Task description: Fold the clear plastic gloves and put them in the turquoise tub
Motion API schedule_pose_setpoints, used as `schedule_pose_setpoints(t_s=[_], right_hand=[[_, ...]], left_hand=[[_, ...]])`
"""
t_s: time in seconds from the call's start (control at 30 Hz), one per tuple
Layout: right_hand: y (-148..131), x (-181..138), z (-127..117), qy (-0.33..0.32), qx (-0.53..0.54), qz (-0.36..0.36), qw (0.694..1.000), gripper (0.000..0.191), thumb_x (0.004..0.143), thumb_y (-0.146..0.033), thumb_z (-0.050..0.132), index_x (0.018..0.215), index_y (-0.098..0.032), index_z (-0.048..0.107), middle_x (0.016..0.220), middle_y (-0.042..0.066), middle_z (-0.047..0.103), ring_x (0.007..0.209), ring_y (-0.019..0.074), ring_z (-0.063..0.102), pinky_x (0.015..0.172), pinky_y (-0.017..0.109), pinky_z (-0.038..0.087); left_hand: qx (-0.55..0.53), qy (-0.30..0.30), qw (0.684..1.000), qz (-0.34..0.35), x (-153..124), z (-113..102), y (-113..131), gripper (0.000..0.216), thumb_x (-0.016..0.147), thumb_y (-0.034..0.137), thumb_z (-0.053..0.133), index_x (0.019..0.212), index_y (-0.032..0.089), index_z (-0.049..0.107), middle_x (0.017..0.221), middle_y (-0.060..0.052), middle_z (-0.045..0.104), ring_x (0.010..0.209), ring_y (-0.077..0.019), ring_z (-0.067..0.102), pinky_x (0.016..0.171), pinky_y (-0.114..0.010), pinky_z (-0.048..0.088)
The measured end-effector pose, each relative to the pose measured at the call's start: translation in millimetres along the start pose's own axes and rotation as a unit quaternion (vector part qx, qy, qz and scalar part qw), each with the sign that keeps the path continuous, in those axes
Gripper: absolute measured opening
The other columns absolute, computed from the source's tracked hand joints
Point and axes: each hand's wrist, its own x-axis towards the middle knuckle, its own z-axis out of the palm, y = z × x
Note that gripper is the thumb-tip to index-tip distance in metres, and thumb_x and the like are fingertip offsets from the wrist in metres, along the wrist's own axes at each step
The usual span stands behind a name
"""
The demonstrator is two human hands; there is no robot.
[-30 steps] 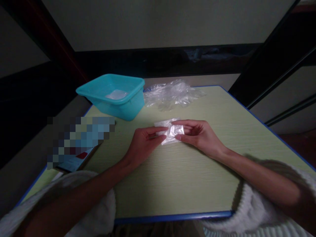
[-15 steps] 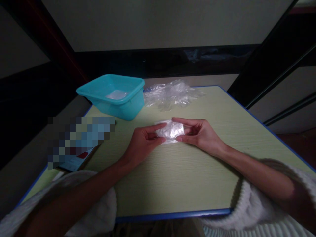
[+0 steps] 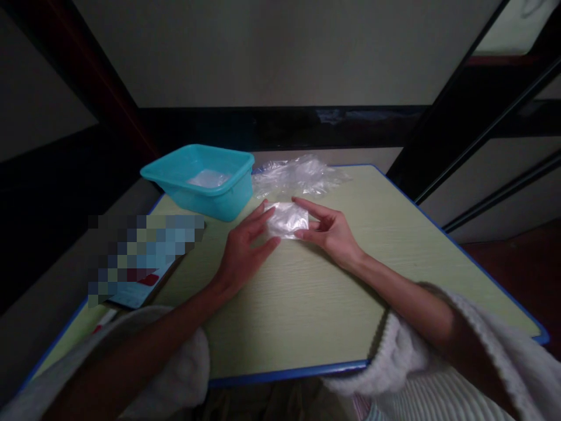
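Observation:
A small folded piece of clear plastic film (image 3: 288, 220), roughly rectangular and shiny, is between my two hands over the middle of the table. My left hand (image 3: 243, 248) has its thumb on the lower left corner and its fingertips at the upper left edge. My right hand (image 3: 335, 234) grips the right side, thumb at the bottom edge and index finger along the top. Whether anything lies inside the folded plastic, I cannot tell. Behind it lies a crumpled heap of clear plastic (image 3: 302, 176).
A turquoise plastic basin (image 3: 232, 202) stands at the back left, with a flat clear plastic piece (image 3: 209, 178) inside. A phone (image 3: 135, 292), partly blurred out, lies at the left. The pale table (image 3: 289, 327) has a blue edge, and a wall rises behind it.
The fingers of my left hand have spread and loosened somewhat at the plastic's left side. The folded plastic looks flatter and squarer. The whole view has shifted slightly.

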Motion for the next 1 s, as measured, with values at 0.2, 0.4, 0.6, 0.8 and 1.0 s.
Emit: schedule_pose_setpoints(t_s=[0.2, 0.4, 0.6, 0.8, 1.0], right_hand=[[5, 14, 24, -0.002, 0.042, -0.030, 0.999, 0.069, 0.052, -0.026, 0.078, 0.118, -0.022, 0.059, 0.107, 0.005, 0.068, 0.082, 0.0205, 0.065, 0.079, 0.037, 0.052], [-6, 36, 44, -0.009, 0.042, -0.078, 0.996, 0.063, 0.055, -0.032, 0.077, 0.115, -0.026, 0.061, 0.133, 0.005, 0.051, 0.095, 0.0221, 0.063, 0.081, 0.037, 0.052], [-23, 67, 66, -0.023, 0.054, -0.137, 0.989, 0.060, 0.056, -0.033, 0.076, 0.113, -0.025, 0.061, 0.133, 0.005, 0.051, 0.102, 0.0224, 0.060, 0.087, 0.038, 0.049], [-59, 95, 69, -0.085, 0.024, -0.190, 0.978, 0.054, 0.060, -0.027, 0.076, 0.111, -0.026, 0.062, 0.129, 0.003, 0.056, 0.107, 0.0211, 0.057, 0.089, 0.036, 0.048], [-96, 119, 71, -0.123, -0.014, -0.161, 0.979, 0.051, 0.058, -0.018, 0.075, 0.107, -0.026, 0.066, 0.125, 0.003, 0.058, 0.085, 0.0168, 0.064, 0.078, 0.034, 0.051]], left_hand=[[0.159, 0.112, 0.972, 0.133, -1, -3, -4, 0.028, 0.077, 0.020, 0.055, 0.104, 0.018, 0.064, 0.115, -0.008, 0.059, 0.113, -0.0233, 0.053, 0.099, -0.039, 0.039], [0.228, 0.185, 0.910, 0.292, -13, -1, 8, 0.029, 0.078, 0.010, 0.051, 0.104, 0.021, 0.057, 0.113, -0.008, 0.054, 0.107, -0.0226, 0.054, 0.093, -0.042, 0.043], [0.236, 0.134, 0.882, 0.386, -23, -2, 13, 0.028, 0.073, 0.002, 0.048, 0.095, 0.017, 0.057, 0.108, -0.011, 0.059, 0.106, -0.0230, 0.055, 0.100, -0.048, 0.035], [0.152, -0.011, 0.872, 0.465, -24, 6, 10, 0.016, 0.075, 0.008, 0.043, 0.073, 0.017, 0.056, 0.069, -0.003, 0.065, 0.073, -0.0146, 0.060, 0.076, -0.030, 0.047], [0.123, -0.014, 0.893, 0.433, -22, 12, 3, 0.019, 0.075, 0.009, 0.042, 0.063, 0.017, 0.054, 0.060, -0.002, 0.061, 0.065, -0.0140, 0.057, 0.069, -0.029, 0.045]])
